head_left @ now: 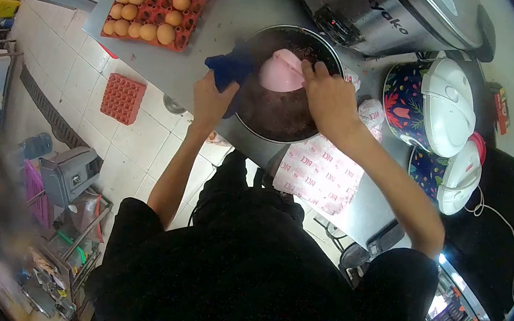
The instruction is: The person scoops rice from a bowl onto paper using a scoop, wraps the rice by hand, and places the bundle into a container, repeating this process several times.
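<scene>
A round pot (267, 138) of dark, steaming contents stands on the metal counter. My left hand (213, 97) is closed on a folded blue cloth (224, 72) at the pot's left rim. Inside the pot, my right hand (331, 102) grips the edge of a pink bowl (280, 76), which looks tilted over the dark contents. Steam blurs part of the pot's left side. The fingertips of my right hand are partly hidden behind the bowl's edge.
A red egg tray (160, 11) with brown eggs sits at the counter's far left. A large Miyako cooker (379, 17) is behind the pot. Two floral rice cookers (404, 99) stand right, near printed wrapping paper (323, 172). Another egg tray (123, 99) lies on the tiled floor.
</scene>
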Available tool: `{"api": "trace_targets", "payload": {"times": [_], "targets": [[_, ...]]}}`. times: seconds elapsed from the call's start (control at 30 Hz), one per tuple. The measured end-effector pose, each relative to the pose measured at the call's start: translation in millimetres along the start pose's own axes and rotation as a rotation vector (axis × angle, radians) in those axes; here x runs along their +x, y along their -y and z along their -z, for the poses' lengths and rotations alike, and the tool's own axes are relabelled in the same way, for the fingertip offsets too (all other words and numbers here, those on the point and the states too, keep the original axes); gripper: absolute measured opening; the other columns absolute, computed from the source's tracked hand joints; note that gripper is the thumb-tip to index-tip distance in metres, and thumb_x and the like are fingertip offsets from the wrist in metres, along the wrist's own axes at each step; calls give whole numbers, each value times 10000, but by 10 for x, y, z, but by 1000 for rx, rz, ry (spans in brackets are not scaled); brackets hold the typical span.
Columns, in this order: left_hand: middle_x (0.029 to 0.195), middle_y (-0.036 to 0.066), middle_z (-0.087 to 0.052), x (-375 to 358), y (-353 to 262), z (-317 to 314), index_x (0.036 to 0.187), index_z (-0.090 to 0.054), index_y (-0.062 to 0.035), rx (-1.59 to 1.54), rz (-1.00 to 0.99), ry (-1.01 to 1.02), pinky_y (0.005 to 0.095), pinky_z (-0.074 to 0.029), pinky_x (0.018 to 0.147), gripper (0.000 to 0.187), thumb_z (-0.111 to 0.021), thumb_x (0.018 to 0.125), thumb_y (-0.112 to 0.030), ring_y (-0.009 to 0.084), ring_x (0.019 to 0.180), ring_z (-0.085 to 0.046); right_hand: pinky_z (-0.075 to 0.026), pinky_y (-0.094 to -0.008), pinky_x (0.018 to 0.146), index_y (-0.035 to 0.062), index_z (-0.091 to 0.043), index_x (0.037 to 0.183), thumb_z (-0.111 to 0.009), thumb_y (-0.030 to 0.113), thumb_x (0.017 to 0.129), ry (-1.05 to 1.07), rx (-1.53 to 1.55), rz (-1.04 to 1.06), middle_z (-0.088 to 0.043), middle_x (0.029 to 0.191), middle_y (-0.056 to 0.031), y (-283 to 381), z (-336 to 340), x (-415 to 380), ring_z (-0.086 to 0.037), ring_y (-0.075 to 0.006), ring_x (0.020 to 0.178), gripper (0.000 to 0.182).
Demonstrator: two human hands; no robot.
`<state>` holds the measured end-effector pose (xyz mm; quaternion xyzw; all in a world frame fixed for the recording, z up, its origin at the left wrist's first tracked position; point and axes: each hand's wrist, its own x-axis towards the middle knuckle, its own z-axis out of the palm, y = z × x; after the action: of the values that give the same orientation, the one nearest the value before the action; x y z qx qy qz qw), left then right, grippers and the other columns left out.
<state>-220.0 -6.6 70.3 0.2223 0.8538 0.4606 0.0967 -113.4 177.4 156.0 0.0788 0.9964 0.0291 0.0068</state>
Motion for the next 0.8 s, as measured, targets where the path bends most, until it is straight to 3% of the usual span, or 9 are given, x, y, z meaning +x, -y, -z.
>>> {"api": "trace_targets", "payload": {"times": [0.13,0.2,0.27,0.33,0.37,0.53,0.6,0.63,0.8], "targets": [[688,231,-582,-9,-173,-71,824,-528,92,90,-6,-13,399,-445,626,328,-658,669,-168,359,653,-584,-488,-344,538,41,-629,871,-551,121,731,320,-188,-119,-605,760,-133,60,-140,123,-614,-259,685,179],[668,237,-573,12,-174,-160,808,-523,97,104,-48,-45,402,-444,618,343,-668,674,-183,371,641,-577,-495,-326,554,46,-654,776,-548,108,715,731,-4,65,-628,776,-138,1,-145,197,-625,-252,757,137],[662,239,-571,23,-196,-143,808,-524,98,104,-14,-21,404,-444,619,349,-670,675,-189,377,643,-575,-483,-321,481,4,-637,703,-532,141,758,713,37,194,-625,714,-153,-106,-180,260,-633,-251,675,180],[656,241,-568,38,-198,-140,807,-525,99,109,20,-4,407,-445,619,354,-673,676,-196,383,645,-573,-438,-332,388,-42,-594,644,-501,230,819,1195,245,-53,-600,638,-159,-174,-231,350,-589,-240,501,337],[656,245,-567,46,-183,-136,808,-526,98,155,-1,1,411,-444,619,356,-672,679,-200,386,646,-573,-368,-317,315,-43,-542,582,-456,309,856,1243,376,-139,-538,527,-129,-218,-240,342,-494,-200,376,454],[657,250,-564,79,-105,-135,808,-528,97,230,-59,40,419,-439,621,362,-671,686,-212,395,654,-568,-324,-225,314,-29,-508,645,-430,292,874,1336,851,-292,-480,516,-57,-292,-463,41,-440,-116,377,401],[663,255,-565,86,-152,-105,793,-528,97,192,-49,71,420,-441,625,366,-670,687,-224,402,656,-564,-319,-191,318,-23,-511,802,-414,253,879,1442,1519,-729,-487,584,-26,-178,-663,-98,-413,-84,389,303],[663,255,-565,92,-129,-103,793,-528,97,195,-51,67,420,-441,625,366,-670,687,-224,402,656,-564,-316,-173,318,-9,-495,896,-399,220,880,1353,1610,-891,-483,628,-10,-66,-628,-91,-384,-62,394,249],[713,255,-577,151,-4,24,789,-539,83,155,-84,177,402,-445,630,288,-641,699,-171,392,686,-568,-383,-231,346,-3,-479,891,-396,212,876,1192,2244,-949,-507,665,-48,-24,-850,-258,-457,-99,439,231]]}}
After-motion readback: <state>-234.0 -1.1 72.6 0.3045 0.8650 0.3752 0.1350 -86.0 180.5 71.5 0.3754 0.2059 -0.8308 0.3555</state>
